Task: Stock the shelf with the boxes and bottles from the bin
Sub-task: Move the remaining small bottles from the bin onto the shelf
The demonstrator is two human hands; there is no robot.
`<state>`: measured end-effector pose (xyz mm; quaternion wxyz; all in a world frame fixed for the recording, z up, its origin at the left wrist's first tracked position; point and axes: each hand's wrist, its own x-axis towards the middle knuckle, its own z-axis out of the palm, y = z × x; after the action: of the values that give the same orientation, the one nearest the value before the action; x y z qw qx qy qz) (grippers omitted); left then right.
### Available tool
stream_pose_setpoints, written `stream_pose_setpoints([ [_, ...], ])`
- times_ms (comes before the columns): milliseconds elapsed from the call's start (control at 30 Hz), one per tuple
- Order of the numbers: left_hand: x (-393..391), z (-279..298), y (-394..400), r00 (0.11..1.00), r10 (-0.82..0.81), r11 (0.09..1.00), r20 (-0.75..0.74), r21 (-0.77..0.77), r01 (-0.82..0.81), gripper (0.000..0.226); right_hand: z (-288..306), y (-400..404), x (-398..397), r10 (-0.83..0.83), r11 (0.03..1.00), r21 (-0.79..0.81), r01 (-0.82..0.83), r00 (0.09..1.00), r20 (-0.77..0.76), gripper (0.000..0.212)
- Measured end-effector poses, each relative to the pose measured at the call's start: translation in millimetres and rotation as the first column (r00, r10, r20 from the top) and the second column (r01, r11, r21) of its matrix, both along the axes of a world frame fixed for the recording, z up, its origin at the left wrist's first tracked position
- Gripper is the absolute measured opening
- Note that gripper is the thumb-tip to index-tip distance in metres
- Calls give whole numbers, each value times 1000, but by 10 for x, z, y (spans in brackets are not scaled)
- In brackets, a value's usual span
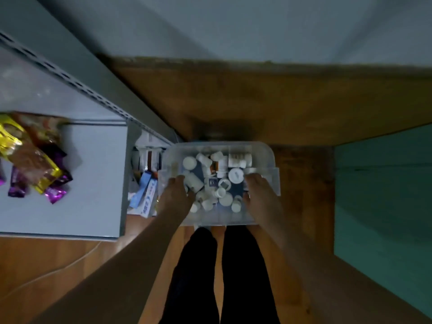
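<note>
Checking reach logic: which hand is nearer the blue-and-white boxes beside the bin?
Left. The left hand is at the bin's left edge, right beside the blue-and-white boxes. The right hand is at the far side of the bin.

We cannot read any text, label, brand, number or sign here, because the picture is dim and blurred. The white bottles [211,181] in the clear bin [268,150] carry labels, and one bottle lying on its side [239,159] shows a pale label with faint orange marks, too smeared to make out. A dark box [211,182] among them bears a small white block that may be lettering, unreadable. The blue and white boxes [146,195] on the lower shelf [131,136] show dark print we cannot decipher, and the yellow and purple packets [35,164] show only colours
</note>
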<state>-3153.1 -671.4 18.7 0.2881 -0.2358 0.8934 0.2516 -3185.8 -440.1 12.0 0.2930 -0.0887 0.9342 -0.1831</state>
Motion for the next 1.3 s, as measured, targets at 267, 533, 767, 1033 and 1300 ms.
stream_pose_setpoints([
  [267, -336, -971, 41, 995, -25, 995, -97, -96, 15, 72, -986, -218, -195, 152, 982, 115, -148, 988, -21, 57],
  [533, -594, -1264, -27, 993, -75, 982, -95, -178, 57, 53, -1186, -274, -259, 123, 982, 154, -112, 990, -68, 59],
  [767, -414, -634, 164, 981, 100, 990, -169, -77, -114, 47, -472, -223, -189, -214, 967, -157, 201, 974, -71, 63],
  [1033, -175, 809, 228, 910, 300, 948, -285, 192, -253, 42, 924, -298, -278, -608, 607, -490, 626, 763, 221, 38],
  [1300, 70, 2605, 97, 668, 465, 878, -580, 400, -264, 48, 2369, -562, -513, -431, 395, -645, 654, 752, 499, 27],
])
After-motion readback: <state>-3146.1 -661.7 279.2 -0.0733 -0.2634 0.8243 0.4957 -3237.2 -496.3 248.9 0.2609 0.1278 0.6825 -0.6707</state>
